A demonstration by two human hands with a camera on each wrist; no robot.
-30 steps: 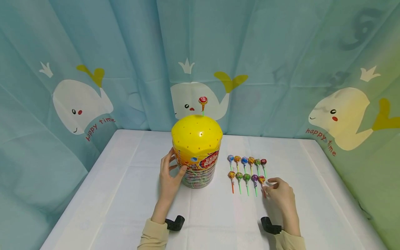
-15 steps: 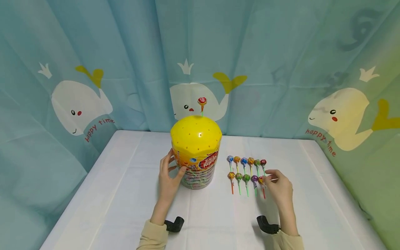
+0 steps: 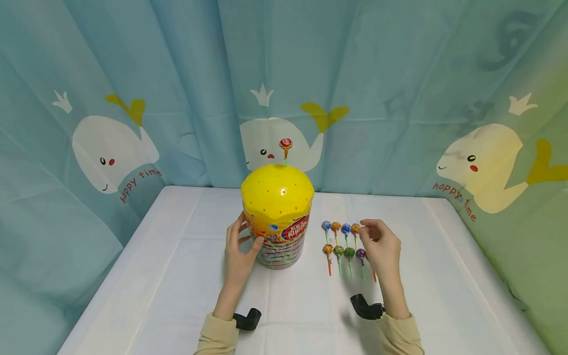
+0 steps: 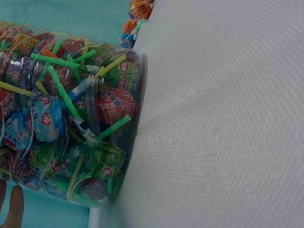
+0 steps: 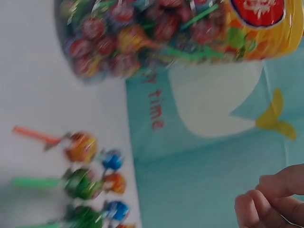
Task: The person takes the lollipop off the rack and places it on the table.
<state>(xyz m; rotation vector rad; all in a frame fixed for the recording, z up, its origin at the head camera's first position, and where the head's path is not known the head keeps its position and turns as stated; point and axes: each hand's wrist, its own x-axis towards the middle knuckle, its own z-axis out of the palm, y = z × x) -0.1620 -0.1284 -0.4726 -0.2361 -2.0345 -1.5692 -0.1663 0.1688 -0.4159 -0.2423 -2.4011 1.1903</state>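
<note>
On the left of the white table stands a clear lollipop jar [image 3: 280, 254] with a domed yellow lid [image 3: 275, 190] dotted with small holes. One lollipop [image 3: 286, 144] stands upright in the lid. My left hand [image 3: 239, 254] holds the jar's left side, thumb at the front and fingers around the side. In the left wrist view, wrapped lollipops crowd the jar [image 4: 71, 109]. Over the right end of two rows of lollipops [image 3: 349, 252] hovers my right hand [image 3: 383, 251], fingers bent and nothing seen in them. It hides the lollipops beneath it, except a red stick [image 3: 374, 276].
A blue-green curtain [image 3: 186, 88] printed with whales hangs behind and beside the table [image 3: 186, 276]. The lollipop rows lie to the right of the jar, sticks toward me. Each wrist wears a black mount [image 3: 248, 319].
My right hand has moved left and away from me, from beside the front row's end to over the right end of the rows. The left hand stays at the jar.
</note>
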